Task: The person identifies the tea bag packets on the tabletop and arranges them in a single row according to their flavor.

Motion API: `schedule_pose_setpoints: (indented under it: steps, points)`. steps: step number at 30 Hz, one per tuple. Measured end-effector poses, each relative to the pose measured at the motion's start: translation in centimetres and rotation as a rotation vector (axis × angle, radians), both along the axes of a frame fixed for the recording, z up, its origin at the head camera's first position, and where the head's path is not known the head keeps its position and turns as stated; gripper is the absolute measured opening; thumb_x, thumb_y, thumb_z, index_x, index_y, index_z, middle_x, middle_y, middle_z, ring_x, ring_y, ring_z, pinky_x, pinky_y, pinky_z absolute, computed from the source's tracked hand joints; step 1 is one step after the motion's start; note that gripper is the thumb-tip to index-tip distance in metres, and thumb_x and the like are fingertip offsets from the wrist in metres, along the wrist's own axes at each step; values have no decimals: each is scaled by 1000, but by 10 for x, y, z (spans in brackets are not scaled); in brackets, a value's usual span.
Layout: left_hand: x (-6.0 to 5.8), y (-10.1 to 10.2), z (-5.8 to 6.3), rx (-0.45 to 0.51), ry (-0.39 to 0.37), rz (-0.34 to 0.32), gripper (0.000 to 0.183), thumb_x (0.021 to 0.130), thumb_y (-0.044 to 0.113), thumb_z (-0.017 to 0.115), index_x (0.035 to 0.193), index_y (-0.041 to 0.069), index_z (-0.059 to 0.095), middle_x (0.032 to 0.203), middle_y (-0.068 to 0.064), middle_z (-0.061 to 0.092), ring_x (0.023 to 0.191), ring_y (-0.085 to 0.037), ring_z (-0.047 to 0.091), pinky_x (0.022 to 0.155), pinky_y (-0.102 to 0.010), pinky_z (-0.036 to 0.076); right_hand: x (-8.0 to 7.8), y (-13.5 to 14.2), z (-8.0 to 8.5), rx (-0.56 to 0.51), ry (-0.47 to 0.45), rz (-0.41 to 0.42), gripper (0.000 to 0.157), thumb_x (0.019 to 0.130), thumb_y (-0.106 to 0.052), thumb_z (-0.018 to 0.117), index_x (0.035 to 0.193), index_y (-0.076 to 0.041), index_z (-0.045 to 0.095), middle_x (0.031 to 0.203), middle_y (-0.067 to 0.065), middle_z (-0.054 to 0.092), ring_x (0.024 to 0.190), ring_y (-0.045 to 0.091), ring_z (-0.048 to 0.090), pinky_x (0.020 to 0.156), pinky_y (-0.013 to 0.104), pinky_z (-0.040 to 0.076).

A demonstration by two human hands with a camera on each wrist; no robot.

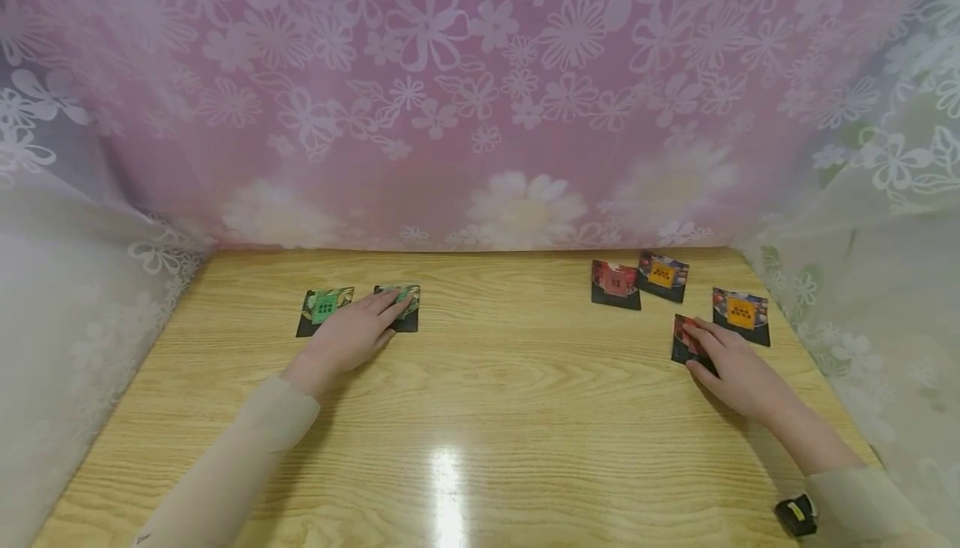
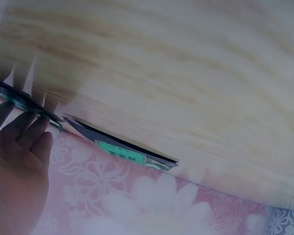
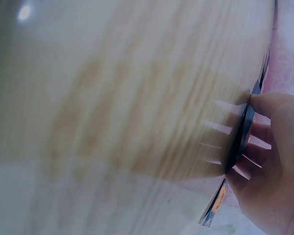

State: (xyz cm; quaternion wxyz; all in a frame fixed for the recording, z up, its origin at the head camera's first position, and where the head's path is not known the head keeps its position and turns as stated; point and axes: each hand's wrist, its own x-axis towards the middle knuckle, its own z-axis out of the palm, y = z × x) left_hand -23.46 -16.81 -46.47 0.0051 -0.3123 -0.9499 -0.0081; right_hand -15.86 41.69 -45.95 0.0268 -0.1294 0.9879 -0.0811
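Along the table's (image 1: 495, 398) back left I see a green packet (image 1: 327, 309), then the left hand (image 1: 350, 331), grip apart, fingers resting on a second green packet (image 1: 408, 323); at its back right, a red packet (image 1: 616, 284), one orange-label packet (image 1: 663, 275), the right hand (image 1: 738, 373), grip apart, touching another red packet (image 1: 680, 352), and another orange-label packet (image 1: 741, 312).

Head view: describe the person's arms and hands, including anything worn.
The left sleeve and right sleeve are pale cream, ending short of the hands; a small dark marking shows on the left one. The left hand and right hand wear no gloves; no rings show.
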Motion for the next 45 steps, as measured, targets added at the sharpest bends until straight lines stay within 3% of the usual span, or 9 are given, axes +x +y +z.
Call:
schedule_pose_setpoints:
  steps: [29,45]
  points:
    - [-3,-7,0,10,10,-14,60,111,29,60,166,15,40,172,-13,37,154,-40,44,120,-62,45,0,-1,0,-1,-12,-10,66,103,-22,71,153,12,45,158,38,39,138,63,41,111,78,40]
    - [-8,-3,-4,-34,-22,1,59,112,29,56,167,15,38,170,-14,41,155,-36,44,123,-58,44,0,-2,1,19,-1,1,64,103,-21,71,151,14,47,157,39,40,138,62,43,112,76,40]
